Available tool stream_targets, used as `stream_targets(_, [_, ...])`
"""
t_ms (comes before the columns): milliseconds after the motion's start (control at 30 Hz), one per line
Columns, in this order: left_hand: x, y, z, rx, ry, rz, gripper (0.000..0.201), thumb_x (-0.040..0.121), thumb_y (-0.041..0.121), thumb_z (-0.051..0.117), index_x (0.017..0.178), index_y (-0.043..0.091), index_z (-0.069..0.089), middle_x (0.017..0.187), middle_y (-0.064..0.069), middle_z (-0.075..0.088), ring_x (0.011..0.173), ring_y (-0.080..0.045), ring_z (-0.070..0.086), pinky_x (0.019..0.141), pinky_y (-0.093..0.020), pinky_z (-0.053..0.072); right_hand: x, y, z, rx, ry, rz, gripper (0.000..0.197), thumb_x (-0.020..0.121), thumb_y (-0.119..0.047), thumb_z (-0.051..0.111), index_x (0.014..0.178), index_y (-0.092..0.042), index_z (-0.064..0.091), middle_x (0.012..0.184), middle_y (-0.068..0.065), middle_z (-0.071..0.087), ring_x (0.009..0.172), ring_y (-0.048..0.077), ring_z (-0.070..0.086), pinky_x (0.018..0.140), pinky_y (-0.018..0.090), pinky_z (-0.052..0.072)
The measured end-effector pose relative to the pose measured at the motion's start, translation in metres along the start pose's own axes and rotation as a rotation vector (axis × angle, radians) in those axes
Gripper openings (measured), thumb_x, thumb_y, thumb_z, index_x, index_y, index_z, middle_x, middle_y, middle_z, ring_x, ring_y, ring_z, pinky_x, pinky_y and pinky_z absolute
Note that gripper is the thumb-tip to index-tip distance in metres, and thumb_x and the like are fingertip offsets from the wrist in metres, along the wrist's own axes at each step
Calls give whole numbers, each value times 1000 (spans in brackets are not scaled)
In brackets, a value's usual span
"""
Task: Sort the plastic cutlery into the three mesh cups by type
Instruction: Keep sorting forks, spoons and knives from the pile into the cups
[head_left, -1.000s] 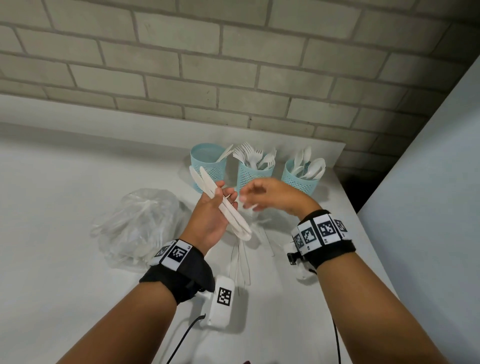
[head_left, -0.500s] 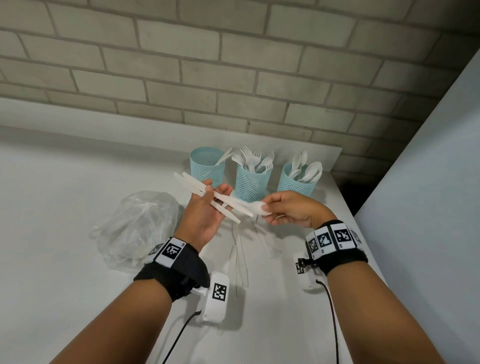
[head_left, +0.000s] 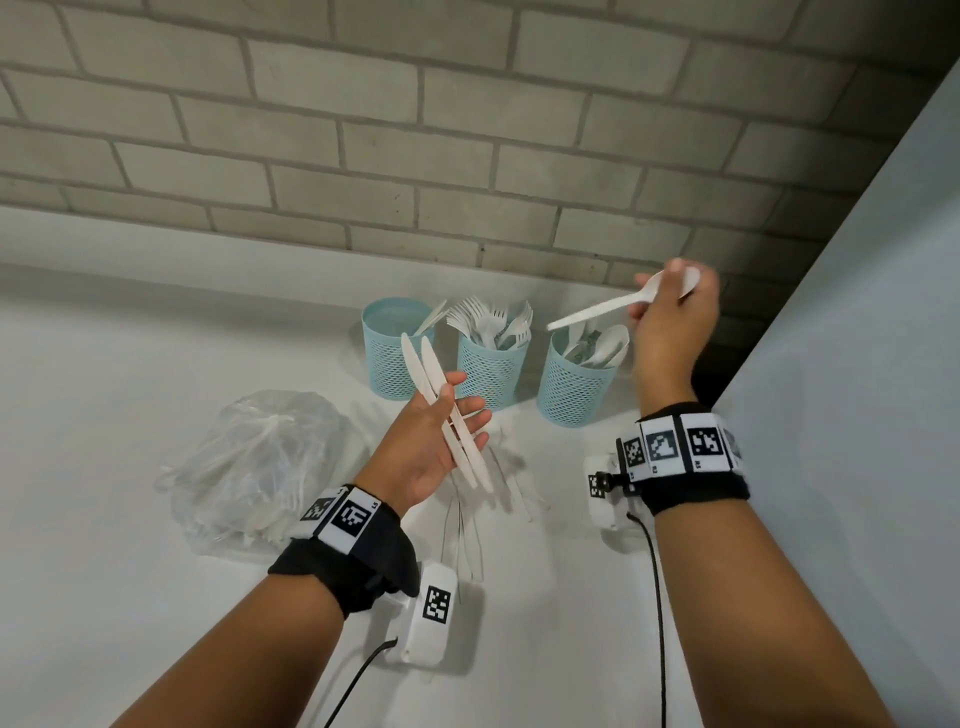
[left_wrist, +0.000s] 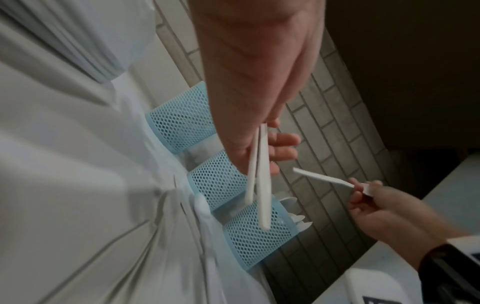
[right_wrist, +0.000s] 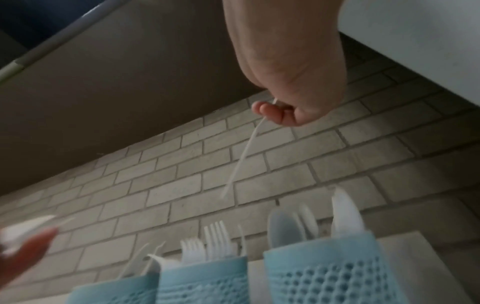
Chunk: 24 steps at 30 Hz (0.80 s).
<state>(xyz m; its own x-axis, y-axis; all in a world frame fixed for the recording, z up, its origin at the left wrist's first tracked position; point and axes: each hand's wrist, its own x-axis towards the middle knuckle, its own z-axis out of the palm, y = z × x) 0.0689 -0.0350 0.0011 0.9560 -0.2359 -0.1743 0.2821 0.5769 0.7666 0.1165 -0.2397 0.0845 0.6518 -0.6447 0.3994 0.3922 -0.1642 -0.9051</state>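
Plastic cutlery first, head view: we log two white knives (head_left: 448, 415) lying across the left hand (head_left: 432, 445), thumb laid over them, fingers spread and nearly straight, blades pointing up toward the left mesh cup (head_left: 394, 347). The right hand (head_left: 670, 332) is raised above the right mesh cup (head_left: 575, 383), its grip clamped on the bowl end of a white spoon (head_left: 613, 307), handle slanting down-left. Three blue mesh cups stand in a row on the white bench (head_left: 104, 415) by the brick wall (head_left: 467, 130): left cup shows one knife, middle mesh cup (head_left: 491, 370) holds forks, right cup holds spoons. More loose cutlery (head_left: 467, 525) lies on the bench below the left hand. A clear plastic bag (head_left: 254, 467) of cutlery sits to the left.

Left wrist view: the knives (left_wrist: 259, 181) hang from the left hand (left_wrist: 249, 82), pressed under the thumb, fingertips extended. We see the three cups (left_wrist: 218, 181) beyond, and the right hand (left_wrist: 384, 211) pinching the spoon (left_wrist: 324, 178).

Right wrist view: blurred. The right hand (right_wrist: 293, 82) is curled round the spoon (right_wrist: 242, 158), whose handle hangs down over the cups. Forks (right_wrist: 215, 242) stand in the middle cup (right_wrist: 205, 281), spoons (right_wrist: 311, 224) in the right cup (right_wrist: 330, 273). The left hand's fingertips (right_wrist: 23, 253) show at lower left.
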Motion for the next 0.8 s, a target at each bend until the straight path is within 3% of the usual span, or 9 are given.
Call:
stream_targets(100, [2,-2,-1,23,18,-15,20,102,25,34,113,22,51,64,3,44,54,-8,45,58,-26,43,10,0,-2,-137,75,-184,20,101,-27,37,99,-14,52,88,0,62,70,5,56,64,16,48])
stream_targets(167, [3,-3,-1,26,21,-29,22,102,27,35,113,22,53,59,5,38,48,-5,36,49,-19,37,15,10,-2,-328,10,-193,28,102,-26,35,101,-6,54,87,2,58,70,8,53,58,7,41])
stream_targets(233, [2,-3,0,38,18,-44,24,102,28,35,115,21,54,59,5,34,46,-4,31,44,-16,33,19,26,-1,-564,-147,-109,32,102,-27,32,96,-4,54,87,7,56,74,16,52,56,16,37])
stream_targets(367, [0,-1,0,99,-8,-61,31,100,36,35,111,18,57,56,7,29,44,-4,25,42,-15,27,17,46,2,-910,-382,-10,39,102,-29,31,115,-2,55,116,20,52,95,34,57,83,35,43])
stream_targets(433, [-2,1,1,91,-26,-81,37,98,44,34,106,16,58,54,8,27,42,-4,23,42,-15,24,9,43,5,-927,-315,-95,34,100,-27,36,118,-5,55,122,18,46,99,32,56,87,37,44])
stream_targets(533, [-3,4,1,50,-53,-134,54,92,60,30,96,13,55,52,7,26,40,-4,22,41,-16,20,-10,25,15,-777,-288,-309,26,97,-23,44,113,-9,59,116,10,50,93,16,51,80,26,41])
stream_targets(633, [-3,4,2,37,-69,-163,66,87,71,23,85,12,52,50,6,27,38,-4,22,39,-16,18,-34,8,31,-520,-686,-193,21,97,-25,47,105,-12,62,93,2,60,74,7,50,69,21,39])
stream_targets(700, [-4,4,4,61,-61,-171,67,86,72,20,78,13,52,49,6,27,36,-4,23,37,-16,18,-48,4,38,-518,-1011,-30,27,96,-31,48,114,-13,59,90,0,63,69,6,52,65,19,41])
stream_targets(800, [-7,4,5,130,-43,-167,63,88,69,21,74,15,50,49,7,24,35,-3,21,36,-15,18,-63,13,47,-403,-1241,158,31,95,-25,54,123,-13,53,74,-7,61,59,3,51,56,17,37])
